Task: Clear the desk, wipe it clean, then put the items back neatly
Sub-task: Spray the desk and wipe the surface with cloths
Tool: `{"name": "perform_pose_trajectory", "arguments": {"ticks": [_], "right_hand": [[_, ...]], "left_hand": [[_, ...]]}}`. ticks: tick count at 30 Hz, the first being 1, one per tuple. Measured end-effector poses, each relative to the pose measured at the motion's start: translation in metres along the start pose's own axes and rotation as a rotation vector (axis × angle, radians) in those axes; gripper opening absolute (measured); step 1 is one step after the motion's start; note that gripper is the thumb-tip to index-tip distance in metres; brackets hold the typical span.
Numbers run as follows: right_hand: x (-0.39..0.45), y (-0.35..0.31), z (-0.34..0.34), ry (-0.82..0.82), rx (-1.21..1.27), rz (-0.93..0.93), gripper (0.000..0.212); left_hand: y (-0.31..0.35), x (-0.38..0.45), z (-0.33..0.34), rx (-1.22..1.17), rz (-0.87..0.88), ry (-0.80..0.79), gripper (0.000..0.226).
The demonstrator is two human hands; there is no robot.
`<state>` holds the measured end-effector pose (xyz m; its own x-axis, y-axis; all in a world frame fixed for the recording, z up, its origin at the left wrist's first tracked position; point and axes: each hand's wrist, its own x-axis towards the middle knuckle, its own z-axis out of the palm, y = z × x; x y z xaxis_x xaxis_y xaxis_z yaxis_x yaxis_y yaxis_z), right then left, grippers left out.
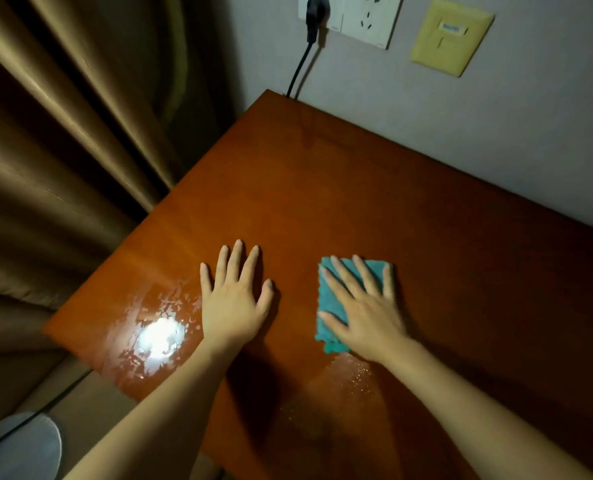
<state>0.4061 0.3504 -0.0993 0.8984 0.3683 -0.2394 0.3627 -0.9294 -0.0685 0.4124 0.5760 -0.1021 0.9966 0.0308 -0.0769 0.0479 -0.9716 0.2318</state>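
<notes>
Both forearms reach forward from the near edge over the reddish-brown worktop [409,209]. Wet streaks shine near the front left corner and between the arms. The left hand [234,299] lies palm down on the bare wood, fingers straight and slightly spread. Just beside it, the right hand [361,306] presses flat, fingers fanned, on a folded teal cloth [329,299] at mid-worktop. Beyond, a black plug [316,12] sits in a wall socket; brown curtains [66,140] hang left.

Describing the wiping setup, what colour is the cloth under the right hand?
Teal blue-green cloth, seen best in the head view.
</notes>
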Motion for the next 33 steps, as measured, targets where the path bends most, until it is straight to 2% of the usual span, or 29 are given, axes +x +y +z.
{"name": "perform_pose_trajectory", "arguments": {"ticks": [2, 5, 9, 11, 13, 16, 18, 20, 22, 25, 28, 30, 33], "right_hand": [[-0.019, 0.032, 0.002, 0.021, -0.003, 0.128, 0.075], [-0.020, 0.063, -0.003, 0.029, 0.044, 0.438, 0.072], [0.015, 0.038, -0.014, 0.049, 0.133, 0.652, 0.067], [0.029, 0.010, -0.016, 0.060, 0.152, 0.610, 0.067], [0.029, -0.026, -0.012, 0.053, 0.099, 0.446, 0.068], [-0.010, -0.071, 0.004, 0.055, 0.030, 0.186, 0.069], [-0.048, -0.072, 0.014, 0.014, 0.016, 0.091, 0.068], [-0.080, -0.050, 0.024, -0.034, -0.012, 0.089, 0.066], [-0.097, -0.020, 0.022, -0.048, -0.009, 0.162, 0.070], [-0.090, 0.000, 0.020, -0.017, 0.044, 0.387, 0.071], [-0.057, -0.029, 0.009, -0.002, 0.112, 0.591, 0.068], [-0.036, -0.061, 0.005, 0.015, 0.141, 0.556, 0.068], [-0.031, -0.116, 0.010, 0.012, 0.100, 0.299, 0.070]], "left_hand": [[-0.005, -0.016, -0.002, 0.000, -0.003, -0.014, 0.074], [-0.008, -0.032, -0.002, 0.012, -0.015, -0.021, 0.075], [-0.014, -0.052, 0.003, 0.012, -0.025, -0.003, 0.072], [-0.017, -0.062, 0.005, 0.016, -0.025, -0.003, 0.070], [-0.019, -0.070, 0.005, 0.009, -0.016, -0.007, 0.069], [-0.024, -0.082, 0.005, 0.011, 0.005, -0.024, 0.068], [-0.030, -0.093, 0.005, 0.030, 0.031, -0.053, 0.068], [-0.037, -0.102, 0.005, 0.025, 0.059, -0.070, 0.069], [-0.040, -0.108, 0.003, 0.022, 0.073, -0.083, 0.070], [-0.040, -0.110, -0.002, -0.005, 0.081, -0.105, 0.072], [-0.045, -0.109, -0.014, -0.022, 0.086, -0.155, 0.064], [-0.050, -0.111, -0.025, -0.048, 0.051, -0.142, 0.058], [-0.060, -0.117, -0.036, -0.060, -0.009, -0.093, 0.057]]}}
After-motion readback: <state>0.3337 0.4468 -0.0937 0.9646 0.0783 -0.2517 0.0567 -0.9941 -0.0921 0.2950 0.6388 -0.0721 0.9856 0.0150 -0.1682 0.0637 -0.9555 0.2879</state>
